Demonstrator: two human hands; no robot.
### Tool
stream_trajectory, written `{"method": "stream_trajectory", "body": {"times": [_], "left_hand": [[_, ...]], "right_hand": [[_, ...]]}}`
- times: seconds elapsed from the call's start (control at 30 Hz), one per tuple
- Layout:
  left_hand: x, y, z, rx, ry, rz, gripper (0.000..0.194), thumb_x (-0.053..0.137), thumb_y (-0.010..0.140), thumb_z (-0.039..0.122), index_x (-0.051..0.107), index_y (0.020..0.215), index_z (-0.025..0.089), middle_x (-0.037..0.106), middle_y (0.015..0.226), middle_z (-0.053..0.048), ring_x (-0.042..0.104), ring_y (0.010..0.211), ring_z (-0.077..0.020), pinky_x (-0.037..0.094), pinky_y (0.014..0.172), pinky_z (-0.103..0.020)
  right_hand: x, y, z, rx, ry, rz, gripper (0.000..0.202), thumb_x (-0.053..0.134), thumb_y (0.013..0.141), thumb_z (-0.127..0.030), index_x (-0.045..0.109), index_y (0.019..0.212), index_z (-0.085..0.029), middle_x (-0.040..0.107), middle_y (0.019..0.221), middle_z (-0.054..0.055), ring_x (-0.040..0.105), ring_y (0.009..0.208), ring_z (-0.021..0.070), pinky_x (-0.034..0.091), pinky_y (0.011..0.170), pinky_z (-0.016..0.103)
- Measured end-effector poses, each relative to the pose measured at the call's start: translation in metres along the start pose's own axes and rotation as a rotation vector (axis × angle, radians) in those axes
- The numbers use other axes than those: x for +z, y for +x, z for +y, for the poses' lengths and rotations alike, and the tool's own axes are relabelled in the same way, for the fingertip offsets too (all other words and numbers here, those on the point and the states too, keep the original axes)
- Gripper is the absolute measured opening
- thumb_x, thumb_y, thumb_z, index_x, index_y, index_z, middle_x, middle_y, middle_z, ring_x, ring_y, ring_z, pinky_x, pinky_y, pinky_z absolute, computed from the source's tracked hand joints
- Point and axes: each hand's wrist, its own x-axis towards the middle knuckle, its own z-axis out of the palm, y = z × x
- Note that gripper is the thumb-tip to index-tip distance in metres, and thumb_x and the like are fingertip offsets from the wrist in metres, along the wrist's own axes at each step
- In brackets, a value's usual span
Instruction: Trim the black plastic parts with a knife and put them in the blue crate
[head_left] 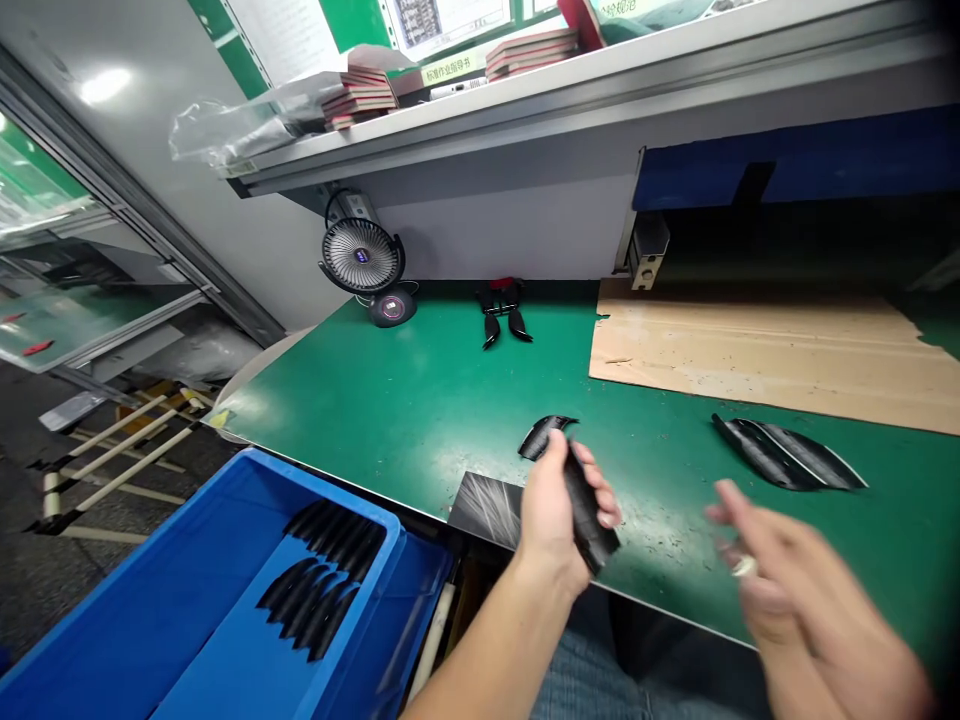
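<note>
Left hand [547, 510]: I'm gripping a black piece [589, 505], fingers curled | Right hand [787, 580]: showing half-curled, hold unclear | Risk: slack thumb, piece slipping tableward

The flat tabletop [420, 390] is coloured deep green and flecked with brown specks. Curved, glossy black pieces [761, 455] are streaked with pale lines; the rectangular plastic bin [187, 570] is coloured blue, the flat cardboard sheet [750, 340] tan.

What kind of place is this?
Probably a factory workstation: a flat green worktop, a blue rectangular plastic bin holding rows of curved black parts, and white printed sheets posted above.
</note>
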Motion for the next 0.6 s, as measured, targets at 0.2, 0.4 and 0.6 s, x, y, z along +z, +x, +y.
{"method": "stream_trajectory", "body": {"times": [0.2,0.4,0.6], "left_hand": [[0.009,-0.015,0.018,0.302,-0.081,0.127,0.031,0.046,0.091,0.041,0.046,0.070,0.018,0.040,0.048,0.006,0.037,0.034,-0.0062,0.026,0.030,-0.014],[0.016,-0.028,0.012,0.397,0.016,0.105,0.034,0.048,0.089,0.045,0.046,0.068,0.019,0.041,0.046,0.006,0.036,0.032,-0.0067,0.026,0.029,-0.015],[0.020,-0.034,0.007,0.451,0.084,0.127,0.035,0.048,0.088,0.048,0.047,0.068,0.019,0.041,0.044,0.006,0.033,0.031,-0.0070,0.026,0.029,-0.015]], "right_hand": [[0.014,-0.012,-0.035,-0.007,0.296,-0.265,0.023,0.053,0.093,-0.026,0.063,0.114,-0.025,0.064,0.096,0.003,0.063,0.080,0.0149,0.052,0.068,0.017],[0.008,0.002,-0.038,0.132,0.395,-0.516,0.022,0.047,0.096,-0.034,0.067,0.099,-0.027,0.062,0.076,-0.001,0.061,0.064,0.0136,0.049,0.057,0.018],[0.004,0.005,-0.040,0.176,0.381,-0.541,0.031,0.043,0.096,-0.038,0.062,0.075,-0.025,0.057,0.064,-0.003,0.057,0.056,0.0140,0.044,0.053,0.021]]}}
